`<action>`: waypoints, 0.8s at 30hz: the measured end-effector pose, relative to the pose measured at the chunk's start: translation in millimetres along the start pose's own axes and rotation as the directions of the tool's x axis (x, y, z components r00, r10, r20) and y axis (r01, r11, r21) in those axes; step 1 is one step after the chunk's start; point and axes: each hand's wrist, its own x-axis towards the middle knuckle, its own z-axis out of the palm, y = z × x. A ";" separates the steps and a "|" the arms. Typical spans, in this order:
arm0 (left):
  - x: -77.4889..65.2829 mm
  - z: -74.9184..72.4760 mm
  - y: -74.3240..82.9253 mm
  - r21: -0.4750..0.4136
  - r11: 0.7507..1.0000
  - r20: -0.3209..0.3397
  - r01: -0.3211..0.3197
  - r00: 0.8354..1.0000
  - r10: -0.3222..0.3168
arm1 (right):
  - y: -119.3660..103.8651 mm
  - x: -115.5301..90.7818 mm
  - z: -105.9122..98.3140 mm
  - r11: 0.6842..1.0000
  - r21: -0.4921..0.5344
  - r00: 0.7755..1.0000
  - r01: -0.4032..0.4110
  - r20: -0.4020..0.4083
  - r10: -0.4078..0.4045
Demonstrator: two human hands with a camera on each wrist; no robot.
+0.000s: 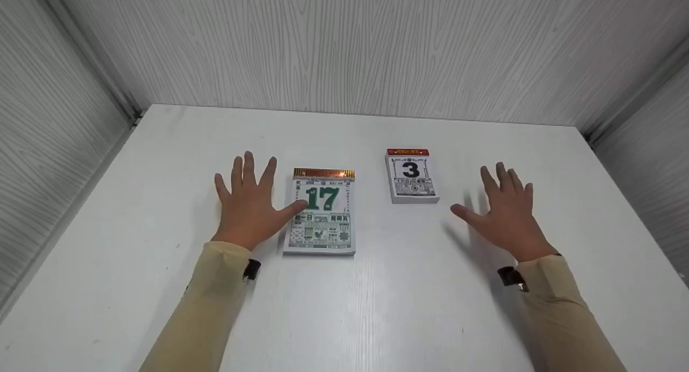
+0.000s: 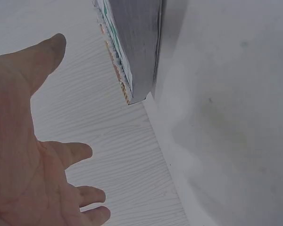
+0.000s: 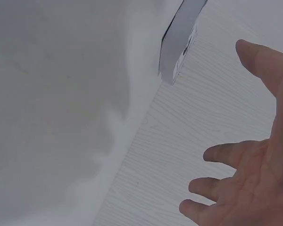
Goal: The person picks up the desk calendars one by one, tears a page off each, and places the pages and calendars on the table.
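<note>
A thick tear-off calendar point(image 1: 323, 234) with a gold top strip and a green 17 lies on the white table, left of the middle. Farther back and to the right is a smaller tear-off calendar point(image 1: 413, 186), with a red strip and a black 3. My left hand point(image 1: 247, 210) is spread beside the larger calendar, its thumb overlapping that calendar's left edge in the head view. In the left wrist view the calendar's side point(image 2: 137, 47) shows beyond the thumb. My right hand point(image 1: 506, 216), fingers spread and holding nothing, hovers right of the smaller calendar.
The white table point(image 1: 377, 307) ends at a wood-grain back panel point(image 1: 344, 49). Similar panels stand along the left point(image 1: 48, 119) and right sides. Both wrists wear dark straps over beige sleeves.
</note>
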 end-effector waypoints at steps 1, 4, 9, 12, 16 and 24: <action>0.7 -0.6 1.2 -0.010 1.000 0.004 0.000 1.000 0.000 | -0.4 0.2 -1.3 1.000 0.005 1.000 0.000 0.015 0.000; 1.7 -1.7 4.5 -0.040 0.999 0.020 0.003 1.000 -0.002 | -3.3 -0.3 -4.5 1.000 0.010 0.995 -0.002 0.102 0.001; -1.2 0.0 16.7 -0.121 0.993 0.087 0.012 0.996 -0.002 | -11.3 0.5 -5.7 1.000 -0.001 0.978 0.017 0.206 -0.017; -4.3 1.9 27.3 -0.143 0.990 0.131 0.013 0.991 0.006 | -19.8 6.2 -3.0 0.999 -0.003 0.980 0.047 0.195 -0.046; -8.4 7.2 46.5 -0.113 0.993 0.160 -0.019 0.986 0.037 | -32.2 15.5 4.1 0.996 -0.017 0.981 0.087 0.178 -0.082; -22.6 25.1 71.2 -0.078 0.994 0.254 -0.078 0.963 0.096 | -52.5 32.3 32.1 0.971 0.010 0.951 0.240 0.199 -0.237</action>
